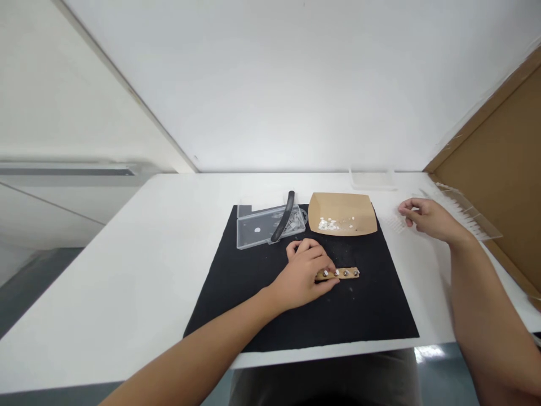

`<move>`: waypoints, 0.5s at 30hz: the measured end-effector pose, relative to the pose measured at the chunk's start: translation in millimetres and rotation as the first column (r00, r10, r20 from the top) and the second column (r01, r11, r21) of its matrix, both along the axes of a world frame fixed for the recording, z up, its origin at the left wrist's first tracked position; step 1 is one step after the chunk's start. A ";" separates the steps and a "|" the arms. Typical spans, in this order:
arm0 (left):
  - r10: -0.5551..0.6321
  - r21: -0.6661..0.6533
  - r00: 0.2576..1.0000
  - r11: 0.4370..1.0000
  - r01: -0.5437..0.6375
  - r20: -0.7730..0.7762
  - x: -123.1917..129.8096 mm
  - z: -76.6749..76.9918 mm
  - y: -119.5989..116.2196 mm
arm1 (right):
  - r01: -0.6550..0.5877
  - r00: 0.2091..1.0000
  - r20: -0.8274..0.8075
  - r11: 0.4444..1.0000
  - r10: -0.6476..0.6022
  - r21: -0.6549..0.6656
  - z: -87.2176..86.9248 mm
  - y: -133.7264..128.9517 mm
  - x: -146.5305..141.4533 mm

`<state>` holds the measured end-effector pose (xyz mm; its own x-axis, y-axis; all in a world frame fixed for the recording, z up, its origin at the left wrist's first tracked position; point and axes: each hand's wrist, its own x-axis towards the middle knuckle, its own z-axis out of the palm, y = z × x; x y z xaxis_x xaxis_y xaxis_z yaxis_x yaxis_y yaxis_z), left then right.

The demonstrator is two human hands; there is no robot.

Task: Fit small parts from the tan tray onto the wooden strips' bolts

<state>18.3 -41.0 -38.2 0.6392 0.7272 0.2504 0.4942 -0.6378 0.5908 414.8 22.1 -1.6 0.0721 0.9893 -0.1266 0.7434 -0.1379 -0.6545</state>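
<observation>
My left hand (pixel 306 273) is closed around the left end of a narrow tan strip (pixel 341 274), which lies on the black mat (pixel 274 316). Several shiny round metal pieces sit in a row along the strip, with small white bits on them; its left end is hidden by my fingers. Off the mat to the right, my right hand (pixel 426 217) has its thumb and fingertips pinched together. Whatever may be between them is too small to make out. Just left of those fingertips lies a pale see-through sheet (pixel 395 224) with a fine grid pattern.
A tan paper tray (pixel 342 206) with small white chips stands on the mat's far edge. Left of it lies an open clear plastic case (pixel 253 230), with a black curved handle-like piece (pixel 283 217) across it. A clear box (pixel 372 179) and clear rack (pixel 469 214) sit farther off.
</observation>
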 end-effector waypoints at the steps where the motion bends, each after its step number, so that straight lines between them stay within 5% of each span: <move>1: 0.000 0.009 1.000 1.000 0.000 0.004 0.0 0.4 0.0 | 0.006 0.998 -0.058 1.000 -0.005 0.009 4.0 -2.3 -3.5; 6: -0.002 0.058 0.998 0.998 -0.002 0.057 -1.4 2.6 0.1 | -0.064 0.899 -0.426 0.992 0.105 0.108 22.3 -15.6 -24.2; 15: -0.014 0.183 0.984 0.983 -0.019 0.177 -3.1 7.1 0.5 | -0.161 0.568 -0.743 0.933 0.354 0.322 30.2 -29.8 -55.7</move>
